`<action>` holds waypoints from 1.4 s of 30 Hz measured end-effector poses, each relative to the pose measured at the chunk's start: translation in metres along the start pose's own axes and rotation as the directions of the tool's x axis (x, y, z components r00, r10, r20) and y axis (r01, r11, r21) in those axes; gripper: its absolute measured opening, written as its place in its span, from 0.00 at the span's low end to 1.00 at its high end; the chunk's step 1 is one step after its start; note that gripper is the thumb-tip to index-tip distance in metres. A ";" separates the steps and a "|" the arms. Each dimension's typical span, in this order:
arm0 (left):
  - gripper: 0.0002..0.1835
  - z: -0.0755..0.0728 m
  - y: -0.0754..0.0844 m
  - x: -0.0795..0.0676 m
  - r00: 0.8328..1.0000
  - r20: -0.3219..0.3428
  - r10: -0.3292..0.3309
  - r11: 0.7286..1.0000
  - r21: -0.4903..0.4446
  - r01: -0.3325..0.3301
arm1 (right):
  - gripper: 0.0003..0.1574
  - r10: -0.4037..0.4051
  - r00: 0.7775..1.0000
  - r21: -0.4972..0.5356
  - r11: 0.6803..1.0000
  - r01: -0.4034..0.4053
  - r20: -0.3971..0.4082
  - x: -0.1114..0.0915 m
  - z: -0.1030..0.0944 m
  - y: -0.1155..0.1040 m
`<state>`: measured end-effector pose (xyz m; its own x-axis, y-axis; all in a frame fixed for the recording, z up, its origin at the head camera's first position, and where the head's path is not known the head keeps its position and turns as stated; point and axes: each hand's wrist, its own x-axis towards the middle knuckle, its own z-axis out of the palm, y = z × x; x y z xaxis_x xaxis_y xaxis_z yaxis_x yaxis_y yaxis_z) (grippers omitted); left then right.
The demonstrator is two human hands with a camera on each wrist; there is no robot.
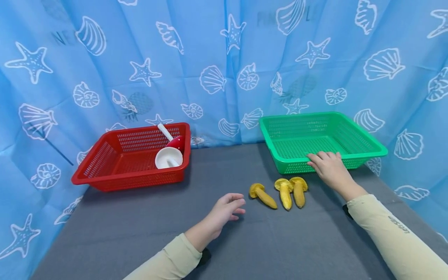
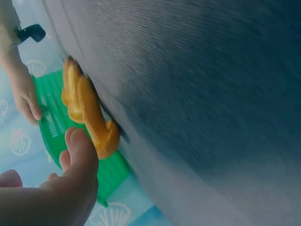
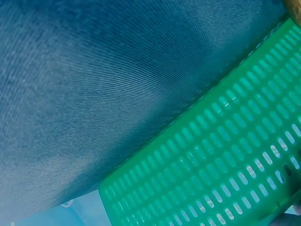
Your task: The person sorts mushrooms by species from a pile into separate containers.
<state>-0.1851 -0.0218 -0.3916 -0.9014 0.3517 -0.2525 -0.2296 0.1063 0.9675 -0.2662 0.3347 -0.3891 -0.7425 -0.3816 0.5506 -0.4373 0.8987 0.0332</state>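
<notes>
Three yellow mushrooms lie on the grey cloth; the left one (image 1: 263,196) is set apart, while the middle one (image 1: 285,193) and the right one (image 1: 299,191) lie side by side. My left hand (image 1: 224,213) hovers just left of them, fingers loosely bent and holding nothing. In the left wrist view its thumb (image 2: 81,155) overlaps the nearest mushroom (image 2: 107,139). Behind the mushrooms stands a green plastic basket (image 1: 288,167). My right hand (image 1: 330,170) grips its near rim, fingers hooked over the edge. In the right wrist view, the basket's slotted wall (image 3: 207,155) hides most of that hand.
A red plastic basket (image 1: 133,182) stands at the back left. Inside it are a white ladle-like utensil (image 1: 164,156) and a red utensil with a white handle (image 1: 176,143). A blue shell-patterned curtain (image 1: 217,109) hangs behind the grey-covered table (image 1: 140,225).
</notes>
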 end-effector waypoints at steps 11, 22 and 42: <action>0.23 0.017 0.001 0.008 0.997 0.007 -0.075 0.995 -0.064 0.075 | 0.17 0.021 0.998 0.009 1.000 -0.021 0.051 0.003 -0.003 -0.001; 0.23 0.032 -0.001 0.020 0.987 -0.031 -0.157 0.985 -0.079 0.154 | 0.17 0.047 0.995 0.008 0.999 -0.048 0.084 0.004 -0.004 -0.002; 0.26 0.065 -0.001 0.048 0.947 -0.170 -0.274 0.961 -0.020 0.274 | 0.16 0.028 0.998 -0.014 1.000 -0.028 0.052 0.003 -0.002 -0.002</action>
<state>-0.2038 0.0554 -0.4055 -0.8529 0.1457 -0.5013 -0.4754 0.1803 0.8611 -0.2662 0.3320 -0.3863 -0.7800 -0.3667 0.5070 -0.4095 0.9118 0.0295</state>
